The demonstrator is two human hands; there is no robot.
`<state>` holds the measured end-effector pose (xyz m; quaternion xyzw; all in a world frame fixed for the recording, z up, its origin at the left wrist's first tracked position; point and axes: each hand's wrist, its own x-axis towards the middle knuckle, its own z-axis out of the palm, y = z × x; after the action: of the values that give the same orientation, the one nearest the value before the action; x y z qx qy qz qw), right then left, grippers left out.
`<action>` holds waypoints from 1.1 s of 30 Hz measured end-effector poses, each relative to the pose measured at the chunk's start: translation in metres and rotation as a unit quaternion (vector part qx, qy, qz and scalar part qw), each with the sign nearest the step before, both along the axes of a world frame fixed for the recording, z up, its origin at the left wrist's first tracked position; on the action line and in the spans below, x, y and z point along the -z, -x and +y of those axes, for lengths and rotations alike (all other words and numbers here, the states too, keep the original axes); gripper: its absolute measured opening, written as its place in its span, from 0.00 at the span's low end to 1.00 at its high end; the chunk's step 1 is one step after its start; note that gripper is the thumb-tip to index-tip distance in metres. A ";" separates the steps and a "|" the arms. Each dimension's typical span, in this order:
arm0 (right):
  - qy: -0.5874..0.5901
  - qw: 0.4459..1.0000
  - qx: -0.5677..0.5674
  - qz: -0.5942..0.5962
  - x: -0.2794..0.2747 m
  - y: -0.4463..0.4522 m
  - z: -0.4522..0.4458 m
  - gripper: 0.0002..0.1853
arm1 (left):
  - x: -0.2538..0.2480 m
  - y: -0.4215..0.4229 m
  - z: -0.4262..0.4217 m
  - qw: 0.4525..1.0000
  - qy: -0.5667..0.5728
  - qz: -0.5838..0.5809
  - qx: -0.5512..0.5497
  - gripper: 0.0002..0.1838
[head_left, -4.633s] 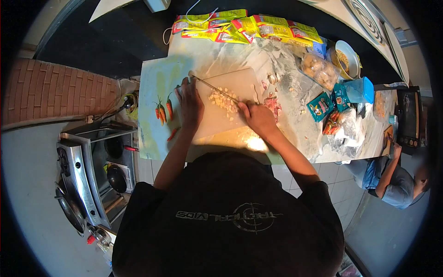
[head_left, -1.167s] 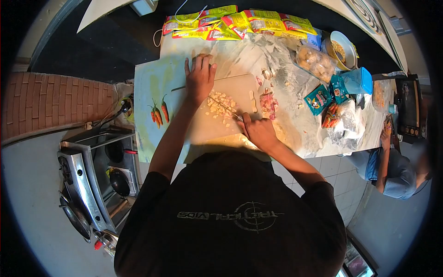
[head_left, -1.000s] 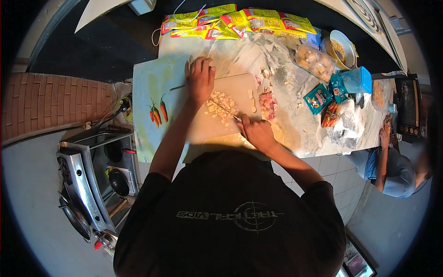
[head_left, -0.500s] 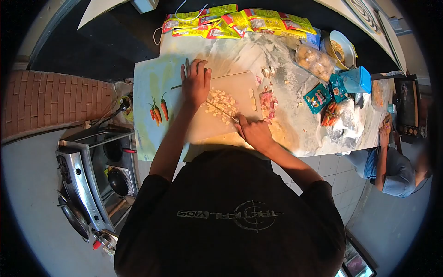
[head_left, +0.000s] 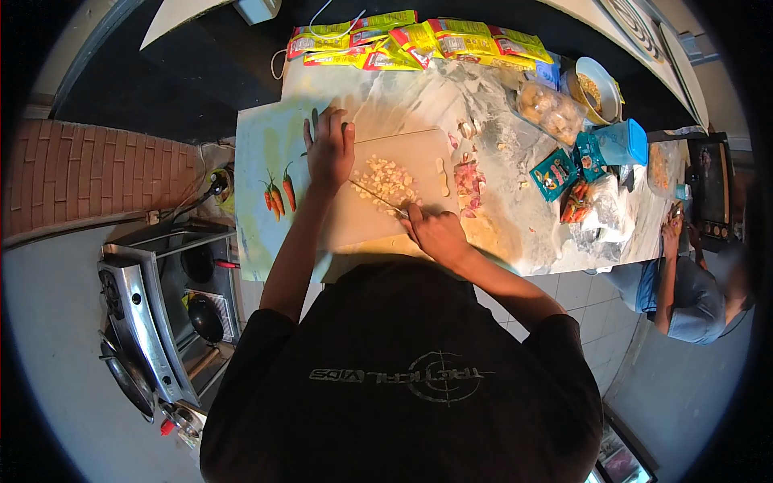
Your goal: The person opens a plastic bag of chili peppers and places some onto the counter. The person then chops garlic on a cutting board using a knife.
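My right hand (head_left: 437,235) is closed on the handle of a knife (head_left: 377,198), whose blade lies low over the cutting board (head_left: 362,232). Chopped pale pieces (head_left: 386,179) are spread on the board behind the blade. My left hand (head_left: 328,153) rests at the board's left part with its fingers spread, holding nothing that shows. To its left, several red-orange chilies (head_left: 276,198) lie on the blue-green part of the table. Reddish peels (head_left: 469,187) are just right of the board.
Yellow packets (head_left: 419,42) line the back. At the right are a bag of round pieces (head_left: 551,111), a bowl (head_left: 598,87), a blue-lidded container (head_left: 625,143), green packets (head_left: 555,173) and bagged chilies (head_left: 575,201). A co-worker (head_left: 694,298) is at the far right; a stove (head_left: 137,318) stands left.
My left hand has moved left, away from the chopped pieces. My right hand and the knife have shifted slightly left and towards me, and the blade now lies at the near side of the pieces.
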<state>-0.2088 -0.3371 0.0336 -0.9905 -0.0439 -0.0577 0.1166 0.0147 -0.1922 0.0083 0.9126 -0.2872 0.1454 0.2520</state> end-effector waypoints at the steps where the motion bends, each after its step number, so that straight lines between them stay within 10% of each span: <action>1: 0.000 1.000 0.000 0.001 0.000 0.001 0.000 0.18 | -0.001 0.001 0.000 1.000 0.004 0.009 0.008 0.17; 33: 0.043 0.999 -0.011 0.028 -0.016 0.008 -0.021 0.18 | -0.005 0.010 -0.015 1.000 0.017 -0.021 0.010 0.15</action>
<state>-0.2163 -0.3581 0.0498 -0.9953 -0.0542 -0.0267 0.0757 0.0051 -0.2073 0.0137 0.9022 -0.2987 0.1665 0.2627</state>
